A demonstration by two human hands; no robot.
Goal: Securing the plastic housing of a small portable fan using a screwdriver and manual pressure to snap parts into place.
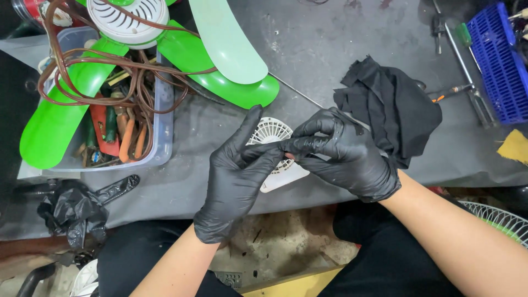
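both gloved hands, left hand (234, 176) and right hand (346, 157), pinch the white fan grille (270, 132); face tilted up

black-gloved l hand (234, 170) fingers up, r hand (344, 151) pinching, fingertips meeting

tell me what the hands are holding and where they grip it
Both gloved hands, left hand and right hand, pinch the small white fan grille at its lower right edge.

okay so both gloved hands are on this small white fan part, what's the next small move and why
Probably steady the small white fan part with the left hand while the right hand finishes its pinch. Both hands meet at the part's edge above the grey table, and exactly what the fingertips grip is hidden.
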